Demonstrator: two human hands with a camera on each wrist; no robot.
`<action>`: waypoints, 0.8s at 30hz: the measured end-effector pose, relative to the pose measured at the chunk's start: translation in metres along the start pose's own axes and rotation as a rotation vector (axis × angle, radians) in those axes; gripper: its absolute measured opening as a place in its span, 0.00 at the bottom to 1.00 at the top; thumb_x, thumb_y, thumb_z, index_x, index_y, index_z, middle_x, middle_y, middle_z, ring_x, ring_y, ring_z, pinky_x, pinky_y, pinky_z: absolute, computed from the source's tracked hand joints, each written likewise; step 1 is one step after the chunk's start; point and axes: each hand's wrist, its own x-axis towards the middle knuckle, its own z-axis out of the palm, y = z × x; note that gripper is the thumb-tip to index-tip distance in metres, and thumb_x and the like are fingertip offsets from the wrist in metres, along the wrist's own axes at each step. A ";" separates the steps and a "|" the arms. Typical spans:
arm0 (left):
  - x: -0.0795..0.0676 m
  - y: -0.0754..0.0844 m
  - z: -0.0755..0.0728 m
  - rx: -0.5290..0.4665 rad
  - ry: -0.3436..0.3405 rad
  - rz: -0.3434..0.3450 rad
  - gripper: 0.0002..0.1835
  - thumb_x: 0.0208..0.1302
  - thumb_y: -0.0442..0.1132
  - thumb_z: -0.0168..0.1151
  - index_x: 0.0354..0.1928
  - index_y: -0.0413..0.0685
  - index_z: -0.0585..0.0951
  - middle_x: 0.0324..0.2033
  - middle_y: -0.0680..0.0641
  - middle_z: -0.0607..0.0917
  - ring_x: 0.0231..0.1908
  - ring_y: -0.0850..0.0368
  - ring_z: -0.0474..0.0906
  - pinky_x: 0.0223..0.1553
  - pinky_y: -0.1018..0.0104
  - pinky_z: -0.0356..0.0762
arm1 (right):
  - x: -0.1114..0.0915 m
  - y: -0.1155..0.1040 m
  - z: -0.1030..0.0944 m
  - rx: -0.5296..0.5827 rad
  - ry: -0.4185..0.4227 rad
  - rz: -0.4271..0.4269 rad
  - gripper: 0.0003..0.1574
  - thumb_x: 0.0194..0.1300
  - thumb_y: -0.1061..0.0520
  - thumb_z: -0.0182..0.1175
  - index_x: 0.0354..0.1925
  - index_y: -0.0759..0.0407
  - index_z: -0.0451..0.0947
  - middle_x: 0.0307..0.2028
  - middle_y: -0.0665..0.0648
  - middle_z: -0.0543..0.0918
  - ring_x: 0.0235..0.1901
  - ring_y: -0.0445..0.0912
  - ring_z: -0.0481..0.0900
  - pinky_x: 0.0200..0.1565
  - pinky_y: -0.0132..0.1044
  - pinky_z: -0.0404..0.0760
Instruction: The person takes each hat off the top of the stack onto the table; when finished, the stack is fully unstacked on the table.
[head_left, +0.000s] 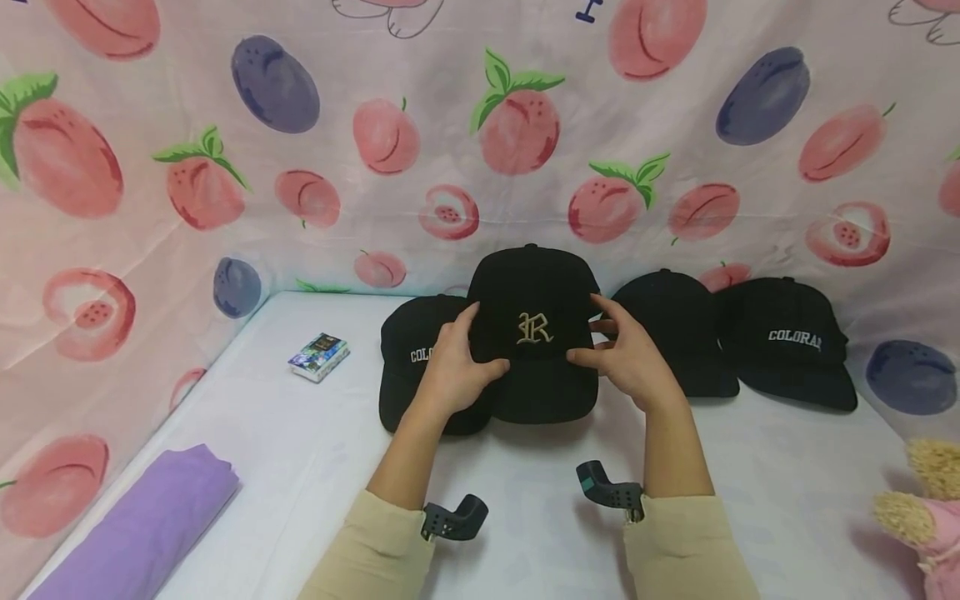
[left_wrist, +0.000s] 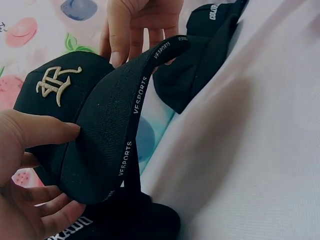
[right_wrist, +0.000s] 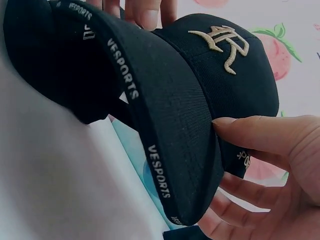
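A black cap with a gold embroidered letter R is held up between both hands, its brim towards me. My left hand grips its left side, thumb on top where brim meets crown and fingers beneath, as the left wrist view shows. On the opposite side my right hand grips it the same way, the thumb pressing the brim's base. White VESPORTS lettering runs along the brim edge. Partly hidden behind the held cap and left hand is a black cap with white lettering.
Right of the held cap stand a plain-fronted black cap and a black COLORADO cap, side by side. A small colourful pack lies at left on the white table. Purple folded cloth is front left; a pink-clad doll is at right.
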 end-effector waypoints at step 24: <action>0.010 -0.003 0.015 0.013 -0.048 0.010 0.49 0.63 0.43 0.73 0.81 0.52 0.57 0.71 0.36 0.67 0.70 0.42 0.69 0.72 0.45 0.66 | 0.000 0.005 -0.004 -0.042 0.003 0.084 0.62 0.66 0.58 0.69 0.84 0.49 0.42 0.76 0.70 0.61 0.66 0.64 0.71 0.64 0.60 0.77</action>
